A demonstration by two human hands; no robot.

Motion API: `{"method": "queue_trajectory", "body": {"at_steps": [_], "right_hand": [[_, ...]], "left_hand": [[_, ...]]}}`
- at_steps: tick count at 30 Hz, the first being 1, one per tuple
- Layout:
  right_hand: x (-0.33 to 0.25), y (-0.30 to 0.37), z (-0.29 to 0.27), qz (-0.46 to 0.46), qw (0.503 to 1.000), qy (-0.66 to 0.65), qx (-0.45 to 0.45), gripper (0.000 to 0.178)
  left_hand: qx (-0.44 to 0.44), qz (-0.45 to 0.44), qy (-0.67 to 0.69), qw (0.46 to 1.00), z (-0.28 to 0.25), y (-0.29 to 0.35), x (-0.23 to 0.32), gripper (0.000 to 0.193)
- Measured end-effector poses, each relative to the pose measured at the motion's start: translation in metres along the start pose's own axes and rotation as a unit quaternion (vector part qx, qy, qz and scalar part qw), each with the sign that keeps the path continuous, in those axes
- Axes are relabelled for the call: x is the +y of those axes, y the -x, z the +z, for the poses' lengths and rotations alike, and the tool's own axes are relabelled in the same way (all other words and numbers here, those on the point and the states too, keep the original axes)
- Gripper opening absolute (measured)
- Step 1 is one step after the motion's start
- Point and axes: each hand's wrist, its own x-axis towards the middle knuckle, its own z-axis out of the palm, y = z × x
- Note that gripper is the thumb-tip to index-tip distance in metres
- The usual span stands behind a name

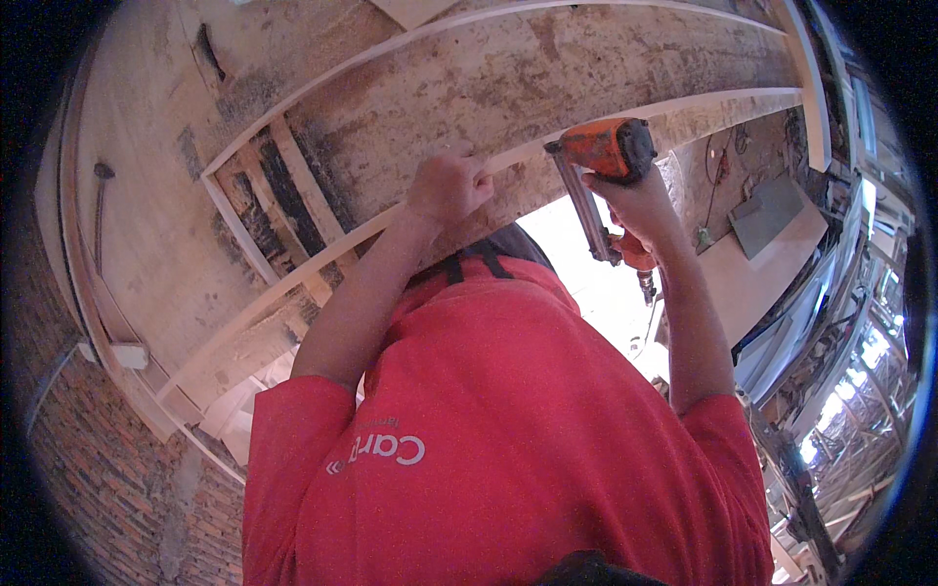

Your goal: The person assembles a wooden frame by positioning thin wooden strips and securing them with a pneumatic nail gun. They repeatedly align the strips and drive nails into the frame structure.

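A long, pale wooden strip (518, 154) runs across the near side of a large, narrow wooden frame lying on the worktable. My left hand (447, 190) is closed over this strip near its middle, fingers curled and thumb toward the right. To the right, my right hand (645, 207) grips an orange and black nail gun (598, 146) by its handle. The gun's head is at the strip's near edge, and its long magazine slants down toward me. I cannot tell whether the nose touches the wood.
The worktable (410, 127) is stained and dusty, with dark gaps and slats (283, 195) inside the frame's left end. A crosspiece (809, 98) stands at the frame's right end. Grey board (767, 217) and stacked timber lie right; a brick wall (107, 469) is lower left.
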Motion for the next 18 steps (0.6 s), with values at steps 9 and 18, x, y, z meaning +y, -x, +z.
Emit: {"method": "queue_trajectory", "body": {"at_steps": [9,18], "right_hand": [[-0.018,0.005,0.005,0.038,0.999,0.000,-0.023,0.033],[-0.005,-0.001,0.007,-0.049,0.996,0.067,-0.028,0.044]], "left_hand": [[0.000,-0.009,-0.007,1.000,-0.004,-0.004,0.001,0.016],[0.004,-0.002,-0.020,1.000,-0.005,-0.003,0.003,0.019]]}}
